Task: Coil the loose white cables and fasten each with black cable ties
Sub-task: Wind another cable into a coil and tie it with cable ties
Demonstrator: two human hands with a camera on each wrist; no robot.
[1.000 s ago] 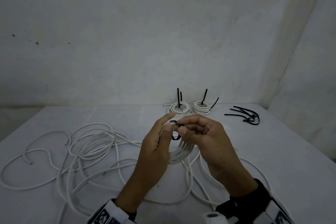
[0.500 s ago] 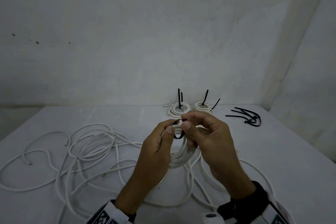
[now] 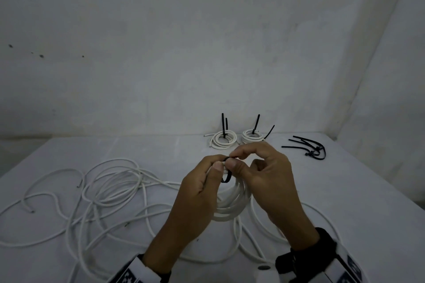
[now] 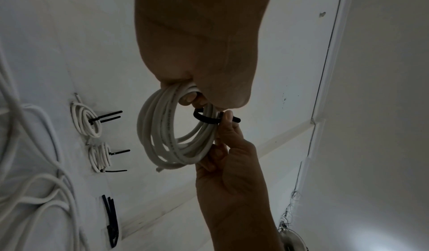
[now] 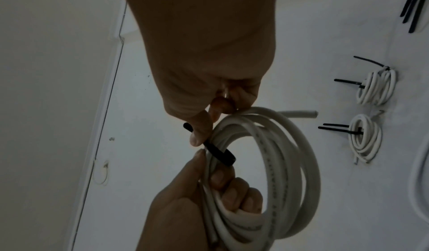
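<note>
My left hand (image 3: 219,162) grips a small coil of white cable (image 3: 232,204) above the table, with its fingers curled through the loop (image 4: 185,97). A black cable tie (image 3: 226,177) wraps around the coil's strands at the top. My right hand (image 3: 233,159) pinches the tie's end (image 5: 220,153) between thumb and forefinger, right beside the left thumb. In the left wrist view the tie (image 4: 206,119) passes over the coil (image 4: 162,135) and its tip sticks out past the right fingers (image 4: 228,119). In the right wrist view the left hand (image 5: 223,190) holds the coil (image 5: 290,145) from below.
Two tied coils (image 3: 224,141) (image 3: 253,139) with upright black tie tails lie at the table's back. Several spare black ties (image 3: 308,148) lie at the back right. Loose white cables (image 3: 110,190) sprawl over the left and front of the white table (image 3: 368,202). A wall stands close behind.
Both hands have shifted slightly with the coil, which now hangs lower in view beneath them. The right fingers have moved along the tie, and its black loop sits lower on the strands.
</note>
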